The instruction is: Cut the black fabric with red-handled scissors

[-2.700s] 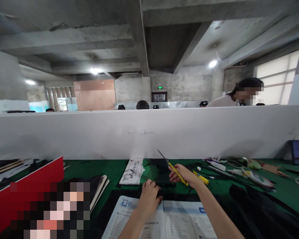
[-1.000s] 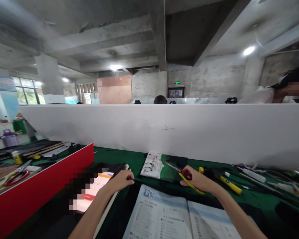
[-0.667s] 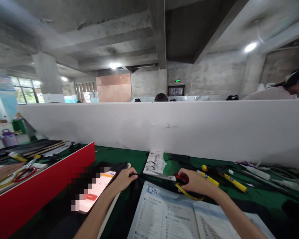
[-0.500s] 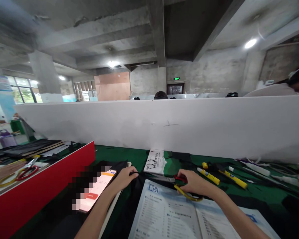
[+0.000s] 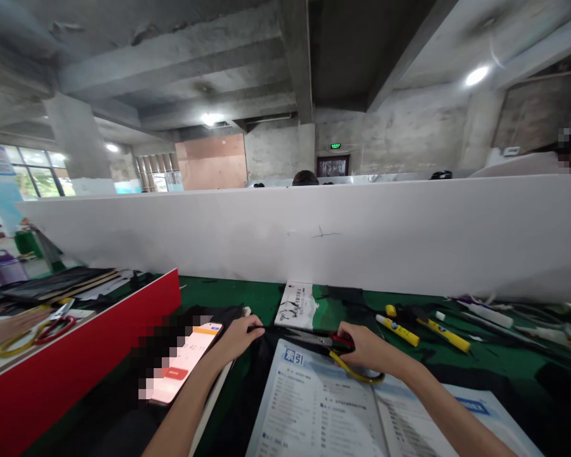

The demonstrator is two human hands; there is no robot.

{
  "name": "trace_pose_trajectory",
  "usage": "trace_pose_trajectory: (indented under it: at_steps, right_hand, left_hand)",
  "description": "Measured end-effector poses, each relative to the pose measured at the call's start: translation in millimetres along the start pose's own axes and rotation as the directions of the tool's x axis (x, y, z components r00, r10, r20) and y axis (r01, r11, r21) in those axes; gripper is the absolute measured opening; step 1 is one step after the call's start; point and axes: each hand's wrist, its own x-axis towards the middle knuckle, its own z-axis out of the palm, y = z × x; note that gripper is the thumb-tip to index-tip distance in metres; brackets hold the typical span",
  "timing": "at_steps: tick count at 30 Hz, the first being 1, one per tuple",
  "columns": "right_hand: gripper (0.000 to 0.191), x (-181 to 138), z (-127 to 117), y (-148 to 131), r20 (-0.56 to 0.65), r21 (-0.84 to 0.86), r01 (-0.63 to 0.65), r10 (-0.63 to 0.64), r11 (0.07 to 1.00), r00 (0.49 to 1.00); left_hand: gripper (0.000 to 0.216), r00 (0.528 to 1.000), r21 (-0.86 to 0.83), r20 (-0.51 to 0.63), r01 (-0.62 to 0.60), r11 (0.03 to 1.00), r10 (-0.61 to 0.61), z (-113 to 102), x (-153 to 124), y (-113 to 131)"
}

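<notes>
We hold the scissors [image 5: 335,349] in our right hand [image 5: 368,349]. Our fingers are curled shut around the yellow and red handles, and the blades point left, low over the counter [image 5: 247,295]. Our left hand [image 5: 235,337] pinches the edge of a piece of black cloth [image 5: 261,362] right by the blade tips. The fingers there are closed on the cloth. We cannot tell if the blades touch it.

An open book [image 5: 323,409] lies just under our hands, close to us. A phone [image 5: 183,365] with a bright screen lies beside our left arm. A small white and green booklet [image 5: 297,306] lies behind the scissors. To the right are two yellow markers [image 5: 423,329] and some white pens [image 5: 485,315].

The counter has a green top. A long white wall [image 5: 314,238] stands along its far side. A red board [image 5: 76,362] stands on the left, and past it lies another pair of scissors [image 5: 42,327] with red and yellow handles.

The room has a grey concrete ceiling [image 5: 266,57] with round lights. Other people sit behind the white wall.
</notes>
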Motion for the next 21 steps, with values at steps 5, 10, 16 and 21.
trace_pose_trajectory:
  at_steps: [5,10,16,21]
  right_hand:
    - [0.025,1,3,3,-0.006,0.000,-0.004,0.004,1.000,1.000]
    - [0.025,1,2,6,-0.008,-0.001,-0.020,0.020,1.000,1.000]
    - [0.026,1,5,5,0.017,0.005,-0.029,0.029,1.000,0.999]
    - [0.025,1,7,6,0.031,0.016,-0.024,0.023,1.000,0.999]
  left_hand:
    - [0.018,1.000,0.004,-0.003,-0.003,1.000,0.003,0,0,-2]
    - [0.018,1.000,-0.002,-0.006,-0.017,1.000,0.017,3,3,-9]
    - [0.019,0.999,-0.004,-0.018,-0.029,1.000,0.028,7,7,-18]
    - [0.020,0.999,-0.012,-0.019,-0.046,0.999,0.046,8,8,-22]
